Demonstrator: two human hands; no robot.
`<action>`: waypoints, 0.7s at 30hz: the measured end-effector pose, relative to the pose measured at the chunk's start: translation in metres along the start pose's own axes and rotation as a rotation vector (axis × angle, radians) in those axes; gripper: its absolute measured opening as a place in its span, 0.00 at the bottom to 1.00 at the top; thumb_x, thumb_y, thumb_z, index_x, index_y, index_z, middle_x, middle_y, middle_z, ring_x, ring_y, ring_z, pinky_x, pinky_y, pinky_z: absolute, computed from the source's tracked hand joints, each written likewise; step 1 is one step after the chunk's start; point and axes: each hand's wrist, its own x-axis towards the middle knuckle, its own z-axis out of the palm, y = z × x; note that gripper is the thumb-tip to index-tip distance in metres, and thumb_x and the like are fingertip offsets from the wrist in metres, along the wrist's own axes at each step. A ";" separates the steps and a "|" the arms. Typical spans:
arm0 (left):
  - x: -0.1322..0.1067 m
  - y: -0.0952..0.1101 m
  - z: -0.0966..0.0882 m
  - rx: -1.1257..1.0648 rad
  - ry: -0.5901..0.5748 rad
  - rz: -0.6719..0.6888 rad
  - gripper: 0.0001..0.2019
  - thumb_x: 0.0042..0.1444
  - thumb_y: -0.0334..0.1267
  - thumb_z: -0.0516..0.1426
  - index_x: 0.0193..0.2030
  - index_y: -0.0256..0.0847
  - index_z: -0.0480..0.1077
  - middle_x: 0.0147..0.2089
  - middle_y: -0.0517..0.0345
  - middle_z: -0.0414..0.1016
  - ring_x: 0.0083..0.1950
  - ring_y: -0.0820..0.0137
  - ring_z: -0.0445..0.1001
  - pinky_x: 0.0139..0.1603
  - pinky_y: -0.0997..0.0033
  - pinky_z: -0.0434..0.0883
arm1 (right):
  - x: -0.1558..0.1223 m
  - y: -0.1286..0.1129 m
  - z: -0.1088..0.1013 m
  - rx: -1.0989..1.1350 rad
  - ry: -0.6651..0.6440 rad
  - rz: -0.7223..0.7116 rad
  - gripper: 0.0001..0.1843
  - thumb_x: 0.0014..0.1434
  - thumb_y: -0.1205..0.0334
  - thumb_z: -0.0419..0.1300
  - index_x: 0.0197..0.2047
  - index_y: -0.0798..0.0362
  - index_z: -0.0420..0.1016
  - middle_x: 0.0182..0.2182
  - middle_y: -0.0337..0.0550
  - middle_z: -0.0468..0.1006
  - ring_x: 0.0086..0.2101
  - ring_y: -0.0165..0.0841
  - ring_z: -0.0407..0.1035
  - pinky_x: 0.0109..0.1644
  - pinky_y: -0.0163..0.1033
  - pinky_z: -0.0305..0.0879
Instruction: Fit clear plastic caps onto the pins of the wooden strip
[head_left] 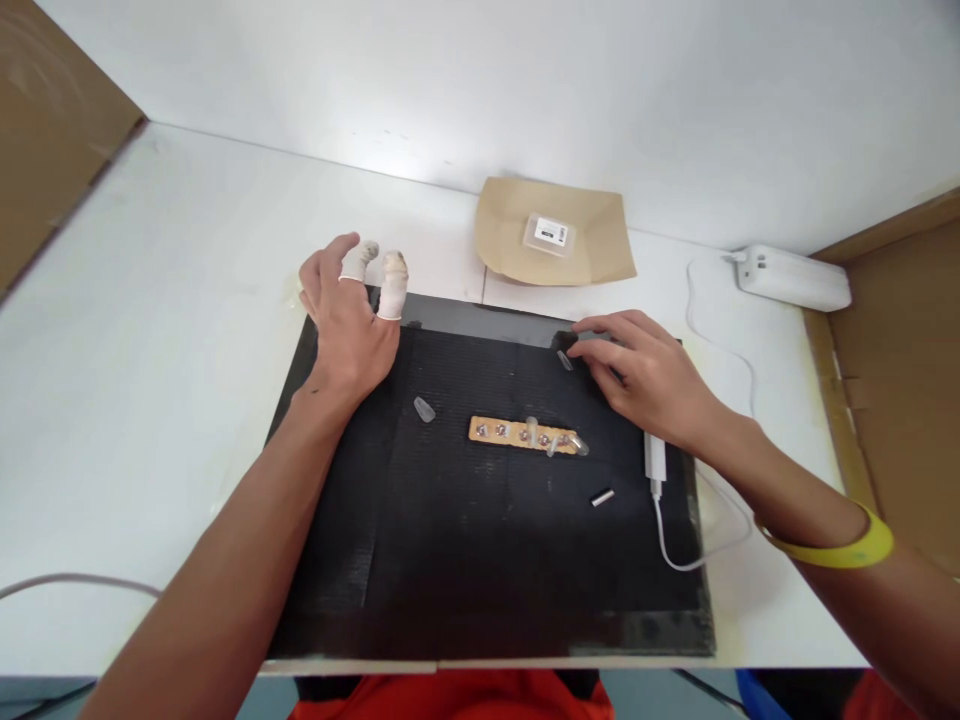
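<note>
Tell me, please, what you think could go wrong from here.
The right hand could flick away the small clear piece by its fingertips. The right forearm might snag the white cable that passes beneath it. The clear piece jutting past the right end of the tan strip could be knocked loose.

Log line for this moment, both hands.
left hand: white finger caps, far-left of black mat | right hand: near clear piece, contact unclear | orange strip: on mat, clear pieces atop
</note>
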 end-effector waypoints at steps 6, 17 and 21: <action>0.000 -0.002 0.000 0.010 0.008 0.009 0.22 0.72 0.53 0.51 0.63 0.46 0.74 0.71 0.46 0.67 0.76 0.45 0.58 0.80 0.39 0.54 | 0.008 0.006 -0.005 0.163 -0.144 -0.039 0.16 0.68 0.66 0.57 0.56 0.53 0.80 0.58 0.55 0.80 0.57 0.48 0.72 0.62 0.58 0.72; 0.000 0.003 -0.002 0.021 -0.003 -0.009 0.22 0.72 0.53 0.50 0.63 0.45 0.74 0.71 0.45 0.67 0.77 0.44 0.57 0.79 0.38 0.56 | 0.030 0.021 -0.009 0.206 -0.353 -0.002 0.10 0.64 0.58 0.66 0.47 0.49 0.85 0.71 0.49 0.69 0.68 0.55 0.61 0.68 0.66 0.68; 0.000 0.003 -0.002 0.020 -0.002 -0.009 0.23 0.72 0.54 0.49 0.63 0.45 0.74 0.71 0.45 0.66 0.77 0.44 0.57 0.79 0.39 0.55 | 0.032 0.029 -0.012 0.247 -0.432 0.000 0.14 0.61 0.58 0.70 0.50 0.47 0.84 0.75 0.47 0.62 0.71 0.55 0.56 0.68 0.65 0.68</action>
